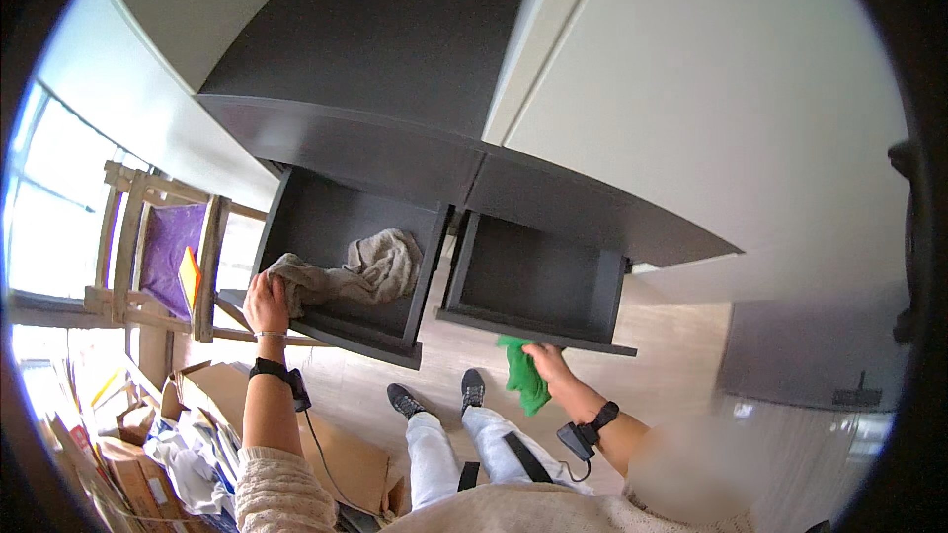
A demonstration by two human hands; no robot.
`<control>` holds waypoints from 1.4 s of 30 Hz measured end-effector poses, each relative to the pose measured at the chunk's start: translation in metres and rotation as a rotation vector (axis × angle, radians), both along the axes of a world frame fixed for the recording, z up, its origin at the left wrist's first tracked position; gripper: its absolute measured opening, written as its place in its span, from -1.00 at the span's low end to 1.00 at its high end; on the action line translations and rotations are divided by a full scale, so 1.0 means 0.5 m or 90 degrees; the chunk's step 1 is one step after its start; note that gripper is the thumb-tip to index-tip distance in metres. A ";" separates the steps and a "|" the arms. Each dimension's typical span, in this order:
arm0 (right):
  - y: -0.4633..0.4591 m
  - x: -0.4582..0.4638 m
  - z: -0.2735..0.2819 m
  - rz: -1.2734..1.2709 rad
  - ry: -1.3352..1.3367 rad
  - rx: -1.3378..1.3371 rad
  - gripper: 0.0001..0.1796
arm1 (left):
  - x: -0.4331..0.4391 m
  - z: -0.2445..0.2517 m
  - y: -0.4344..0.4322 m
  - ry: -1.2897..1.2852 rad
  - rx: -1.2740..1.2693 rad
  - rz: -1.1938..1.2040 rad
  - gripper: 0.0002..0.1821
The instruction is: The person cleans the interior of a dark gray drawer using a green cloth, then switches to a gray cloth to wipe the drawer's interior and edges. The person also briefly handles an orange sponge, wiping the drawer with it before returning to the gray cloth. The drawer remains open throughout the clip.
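Observation:
My left hand [265, 303] grips one end of a grey-brown cloth [385, 263] at the front left corner of the left dark drawer [326, 196]. The rest of that cloth lies bunched across the drawer's floor. In my right hand [548, 366] is a green cloth [526, 377], which hangs below the front of the right drawer [533, 274]. Both drawers are pulled out of a dark grey cabinet [370, 37], and nothing lies in the right one. The fingers of my right hand are partly hidden.
A tall pale door or panel [703, 104] rises at the right. To the left stands a wooden frame [207, 266] with purple fabric [170, 252] and an orange piece on it. Cardboard boxes [141, 481] and papers are heaped at lower left. Cables run from both wristbands [278, 374].

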State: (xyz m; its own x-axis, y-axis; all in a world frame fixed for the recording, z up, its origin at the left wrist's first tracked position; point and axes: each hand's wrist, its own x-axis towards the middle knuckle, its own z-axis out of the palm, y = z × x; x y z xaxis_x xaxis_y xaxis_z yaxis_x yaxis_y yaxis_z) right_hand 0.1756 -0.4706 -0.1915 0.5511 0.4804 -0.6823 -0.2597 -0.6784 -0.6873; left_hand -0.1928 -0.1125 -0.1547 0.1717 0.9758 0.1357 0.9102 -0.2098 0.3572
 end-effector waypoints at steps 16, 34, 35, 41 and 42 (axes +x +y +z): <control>0.292 0.272 -0.029 -0.098 0.094 0.045 -0.61 | 0.014 0.039 -0.011 -0.076 0.031 0.013 -0.77; 0.436 -0.172 0.804 -0.060 -0.451 0.682 -0.50 | -0.004 0.042 -0.004 -0.172 0.006 -0.083 -0.78; 0.475 -0.182 0.836 -0.101 -0.503 0.705 -0.49 | -0.005 0.041 -0.001 -0.158 -0.016 -0.089 -0.77; 0.719 -0.158 0.889 -0.032 -0.873 0.688 -0.55 | -0.011 0.038 0.007 -0.194 0.001 -0.105 -0.80; 0.744 -0.149 0.881 -0.017 -0.911 0.677 -0.55 | -0.013 0.039 0.008 -0.209 0.015 -0.112 -0.81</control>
State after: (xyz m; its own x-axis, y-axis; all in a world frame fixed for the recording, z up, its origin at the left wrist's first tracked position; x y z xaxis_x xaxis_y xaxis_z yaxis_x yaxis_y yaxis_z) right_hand 0.1013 -0.0983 0.2490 0.3923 0.3341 0.8570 0.8728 0.1589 -0.4614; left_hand -0.1993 -0.1086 -0.1354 0.2800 0.9313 0.2329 0.6971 -0.3641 0.6176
